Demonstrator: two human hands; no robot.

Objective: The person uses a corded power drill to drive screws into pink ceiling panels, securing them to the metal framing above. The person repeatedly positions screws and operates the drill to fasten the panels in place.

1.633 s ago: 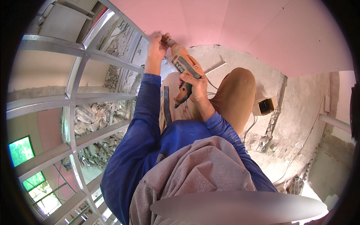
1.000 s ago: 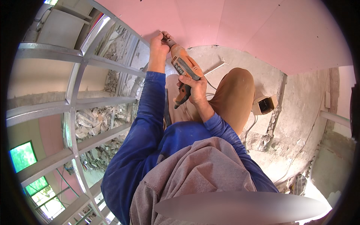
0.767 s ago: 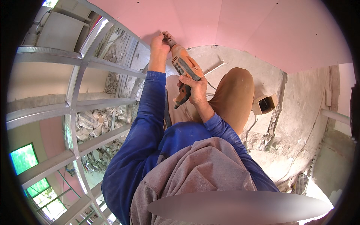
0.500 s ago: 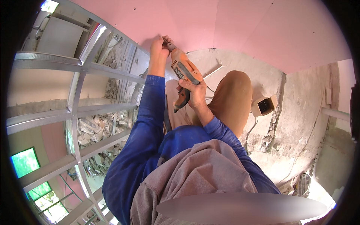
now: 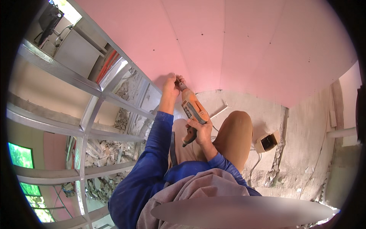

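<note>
An orange and black power screwdriver (image 5: 195,109) lies across the middle of the view, its nose toward the pink plasterboard (image 5: 236,57). Wrapped round its grip is my right hand (image 5: 204,132), closed. My left hand (image 5: 171,86) is closed at the tool's nose, beside the lower left part of the board. Whatever small thing sits between the left fingers is too small and too covered to make out. The bit and the point where it meets the board are hidden by those fingers.
On my left stands a frame of metal studs (image 5: 91,114), with rubble (image 5: 103,152) behind it. An open cardboard box (image 5: 267,142) sits on the concrete floor (image 5: 301,152) right of my knee. A cable (image 5: 256,166) runs beside the box.
The view has tilted up, so my hands, the screwdriver and the box appear lower and more of the pink board shows. Both hands keep their hold near the board.
</note>
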